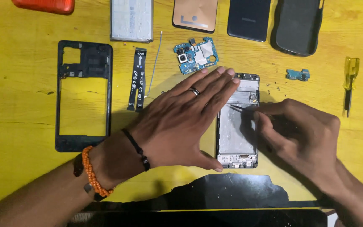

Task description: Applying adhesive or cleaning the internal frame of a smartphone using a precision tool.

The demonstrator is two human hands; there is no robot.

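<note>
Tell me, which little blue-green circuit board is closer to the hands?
The large blue-green circuit board with camera lenses, just above the left hand's fingertips. The tiny one lies farther away.

Opened phone chassis (pixel 237 134): centre of table (pixel 22 109), under the left hand (pixel 177 126), which lies flat on its left edge; right hand (pixel 303 138) at its right side, tool tip (pixel 235 107) on its upper part. Circuit board (pixel 196 54): just behind it. Flex cable (pixel 137 80): left of the board. Mid-frame (pixel 84 94): further left. Battery (pixel 132 20), back cover (pixel 248 19) and case (pixel 297 26): along the far edge. Small daughter board (pixel 298 75), then screwdriver (pixel 350 84): right of the chassis.
</note>
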